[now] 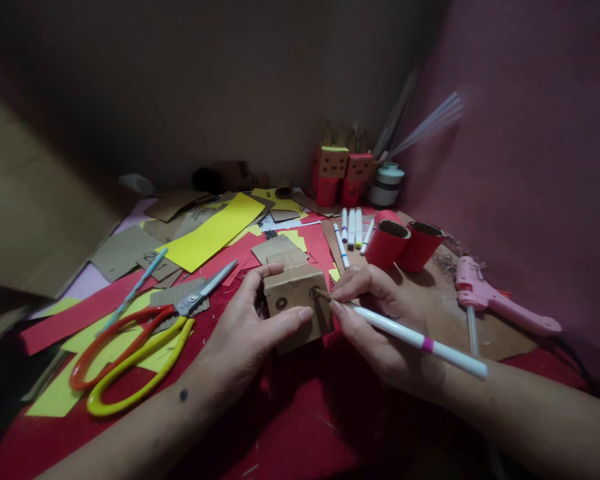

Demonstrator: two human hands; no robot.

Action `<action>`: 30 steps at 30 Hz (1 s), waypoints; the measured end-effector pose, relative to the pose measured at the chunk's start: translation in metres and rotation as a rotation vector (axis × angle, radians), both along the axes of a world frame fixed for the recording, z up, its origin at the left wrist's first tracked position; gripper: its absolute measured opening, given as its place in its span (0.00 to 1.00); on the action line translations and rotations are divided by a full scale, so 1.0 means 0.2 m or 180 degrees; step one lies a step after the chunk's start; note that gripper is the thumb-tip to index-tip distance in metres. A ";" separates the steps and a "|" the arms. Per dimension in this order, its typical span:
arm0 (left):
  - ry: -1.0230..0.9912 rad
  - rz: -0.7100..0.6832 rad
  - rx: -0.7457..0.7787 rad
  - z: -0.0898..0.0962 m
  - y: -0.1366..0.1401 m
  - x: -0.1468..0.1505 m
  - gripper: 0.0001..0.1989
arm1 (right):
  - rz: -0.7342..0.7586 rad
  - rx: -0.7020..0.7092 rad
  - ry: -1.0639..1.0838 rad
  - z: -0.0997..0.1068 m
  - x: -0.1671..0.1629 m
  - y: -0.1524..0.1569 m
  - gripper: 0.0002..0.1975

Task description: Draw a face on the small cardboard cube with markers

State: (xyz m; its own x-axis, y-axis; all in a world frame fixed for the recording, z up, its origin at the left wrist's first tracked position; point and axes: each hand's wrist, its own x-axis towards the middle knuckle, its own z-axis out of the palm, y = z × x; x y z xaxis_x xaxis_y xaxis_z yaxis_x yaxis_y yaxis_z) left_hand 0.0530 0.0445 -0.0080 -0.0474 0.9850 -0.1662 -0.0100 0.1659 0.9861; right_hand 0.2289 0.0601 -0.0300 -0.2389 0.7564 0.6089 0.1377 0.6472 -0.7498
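Note:
My left hand (253, 327) grips a small cardboard box (293, 330), thumb across its front and fingers over its top and far side. A dark ring-shaped eye shows at the left of the box's front face. In my right hand (380, 307) is a white marker (410, 335) with a purple band, held like a pen. Its brown tip end touches the box face at the upper right, where a second dark round mark shows. The lower part of the box face is partly covered by my left thumb.
Scissors (180, 310) with red and yellow handles lie on paper scraps at left. White markers (351, 227) and red tubes (387, 245) stand or lie beyond my right hand. A pink glue gun (500, 300) rests at right. Finished-looking box-headed figures (333, 170) stand at the back.

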 end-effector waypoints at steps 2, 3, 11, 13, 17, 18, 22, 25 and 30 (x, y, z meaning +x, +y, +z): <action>0.0005 0.0001 -0.0005 0.00 0.00 0.00 0.30 | 0.0050 0.0006 -0.0056 0.01 0.00 0.00 0.05; 0.0036 0.0004 -0.0006 0.00 0.00 0.00 0.30 | 0.0068 0.0009 -0.0069 0.01 0.00 0.00 0.05; 0.0163 0.0044 0.0000 0.01 0.00 0.00 0.29 | 0.0088 0.0005 -0.0071 0.00 0.00 0.00 0.04; 0.0121 0.0056 0.0001 0.01 -0.01 0.00 0.30 | 0.0085 0.0035 -0.0078 0.00 0.00 0.00 0.04; 0.0198 0.0061 0.0002 0.01 -0.01 0.00 0.29 | 0.0106 0.0054 -0.0075 0.01 0.00 0.01 0.05; 0.0194 0.0050 0.0005 0.01 -0.01 0.00 0.28 | 0.0113 0.0056 -0.0066 0.01 0.00 0.01 0.05; 0.0125 0.0027 0.0007 0.01 -0.01 0.00 0.28 | 0.0096 0.0052 -0.0121 0.01 0.00 0.00 0.05; 0.0192 0.0016 0.0058 0.00 0.00 0.00 0.29 | 0.0085 0.0045 -0.0154 0.02 0.00 0.00 0.05; 0.0228 0.0025 0.0081 -0.01 0.00 -0.01 0.30 | 0.0042 0.0031 -0.0263 0.03 0.02 0.00 0.04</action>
State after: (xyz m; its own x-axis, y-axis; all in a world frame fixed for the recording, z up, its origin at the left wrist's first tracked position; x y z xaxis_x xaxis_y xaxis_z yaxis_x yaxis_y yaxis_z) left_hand 0.0513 0.0450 -0.0094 -0.0661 0.9884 -0.1370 0.0596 0.1410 0.9882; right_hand 0.2324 0.0594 -0.0238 -0.2986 0.7470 0.5941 0.1902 0.6565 -0.7299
